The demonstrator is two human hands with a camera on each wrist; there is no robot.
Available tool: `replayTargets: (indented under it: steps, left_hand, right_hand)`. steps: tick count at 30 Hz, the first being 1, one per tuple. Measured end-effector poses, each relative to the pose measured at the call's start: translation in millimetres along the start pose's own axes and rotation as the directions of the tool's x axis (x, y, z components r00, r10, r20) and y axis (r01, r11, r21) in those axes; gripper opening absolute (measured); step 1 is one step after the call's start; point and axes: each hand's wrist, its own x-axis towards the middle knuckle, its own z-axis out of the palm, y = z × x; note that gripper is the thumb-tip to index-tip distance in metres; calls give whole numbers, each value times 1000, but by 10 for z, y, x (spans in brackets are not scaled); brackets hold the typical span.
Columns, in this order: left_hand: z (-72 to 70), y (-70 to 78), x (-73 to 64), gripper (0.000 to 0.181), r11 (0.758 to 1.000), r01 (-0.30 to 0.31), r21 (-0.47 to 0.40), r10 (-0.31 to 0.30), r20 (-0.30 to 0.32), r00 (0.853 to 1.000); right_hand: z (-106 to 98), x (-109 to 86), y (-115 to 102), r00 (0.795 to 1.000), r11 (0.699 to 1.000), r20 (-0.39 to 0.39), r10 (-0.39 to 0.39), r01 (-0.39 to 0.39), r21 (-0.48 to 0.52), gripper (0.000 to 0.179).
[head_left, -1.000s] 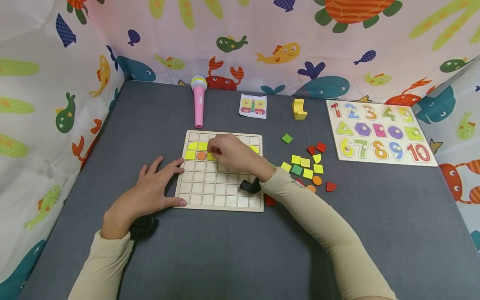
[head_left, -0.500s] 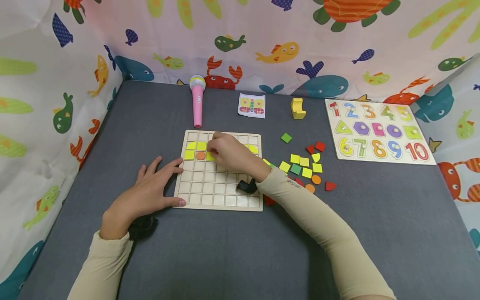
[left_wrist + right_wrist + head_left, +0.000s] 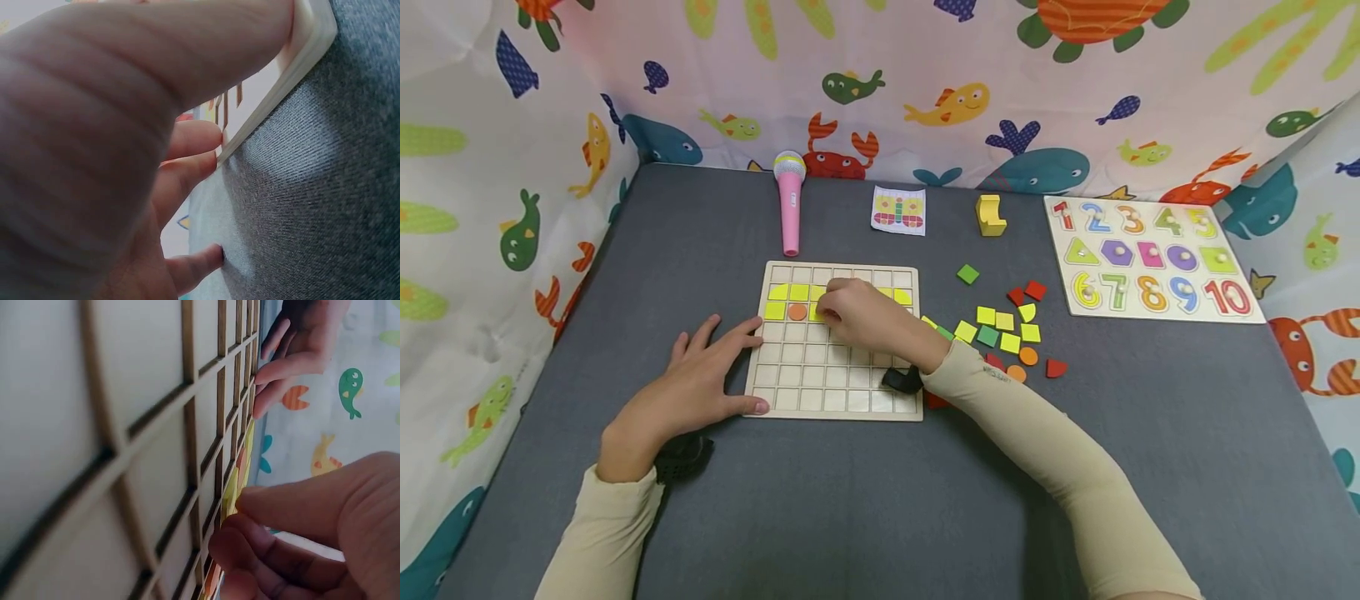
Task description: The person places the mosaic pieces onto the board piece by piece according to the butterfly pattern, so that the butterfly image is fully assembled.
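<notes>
A wooden grid board [image 3: 812, 377] lies on the table, with yellow tiles [image 3: 799, 292] and an orange round tile [image 3: 797, 312] in its upper rows. My left hand [image 3: 688, 387] is spread at the board's left edge; in the left wrist view its thumb [image 3: 237, 37] lies on the board's corner and two fingertips touch the rim. Over the upper middle cells, my right hand [image 3: 868, 317] has curled fingers. In the right wrist view its thumb and forefinger pinch at a yellow tile [image 3: 230, 509] against the board, mostly hidden by the fingertips.
Loose yellow, green, red and orange tiles [image 3: 1010, 342] lie right of the board. Behind stand a pink toy microphone [image 3: 790, 208], a pattern card [image 3: 898, 210] and a yellow block [image 3: 990, 215]. A number puzzle board [image 3: 1150, 258] lies at the right. Printed cloth surrounds the table.
The right hand has shifted very slightly down over the same cells. The left hand stays at the board's edge. The head view has drifted slightly, moving the whole scene a little left.
</notes>
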Motion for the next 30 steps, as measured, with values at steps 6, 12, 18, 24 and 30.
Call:
replayTargets:
  steps: [6, 12, 18, 24, 30]
  left_hand:
    - [-5, 14, -7, 93, 1000, -1, -1, 1, -5, 1000]
    - [-23, 25, -11, 94, 1000, 4, 1, -4, 2, 1000]
    - [-33, 24, -9, 95, 1000, -1, 6, 1, 1, 1000]
    - [-29, 16, -9, 93, 1000, 3, -5, -3, 3, 1000]
    - [-10, 24, -18, 92, 1000, -16, -6, 16, -5, 1000]
  right_hand:
    - [-47, -178, 93, 1000, 998, -16, -25, 26, 62, 13]
    - [-165, -417, 237, 995, 996, -97, 9, -1, 86, 12]
    - [-320, -687, 402, 985, 993, -168, 45, -26, 117, 10]
    - [-472, -915, 631, 970, 988, -218, 113, -86, 129, 11]
    - [-628, -1128, 893, 917, 950, -278, 288, -236, 206, 15]
